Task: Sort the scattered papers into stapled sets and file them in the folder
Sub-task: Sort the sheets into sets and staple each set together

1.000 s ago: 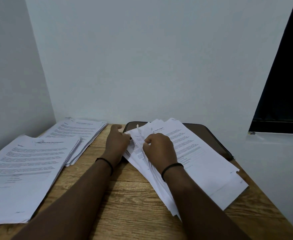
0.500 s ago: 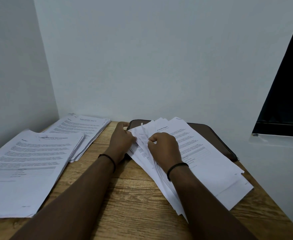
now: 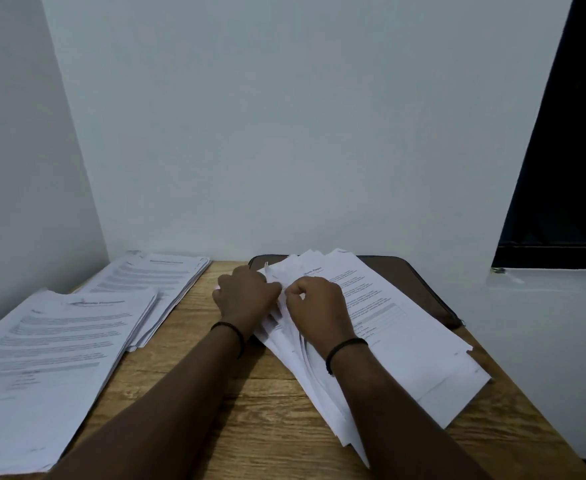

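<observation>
A fanned pile of printed white papers [image 3: 399, 337] lies on the right half of the wooden table [image 3: 250, 410], partly covering a dark brown folder [image 3: 413, 282] at the back. My left hand [image 3: 246, 296] grips the pile's upper left edge, fingers curled over the sheets. Beside it, my right hand [image 3: 316, 303] is curled on top of the pile and pinches sheets near that same edge. Each wrist wears a thin black band. No stapler is in view.
Two more paper stacks lie on the left: a large near stack [image 3: 45, 368] and a far stack [image 3: 153, 282] by the wall corner. White walls close the back and left. A dark window [image 3: 561, 168] stands to the right above a white ledge.
Both hands stay on the right pile's upper left edge, shifting only slightly among the sheets. The camera view has drifted a little.
</observation>
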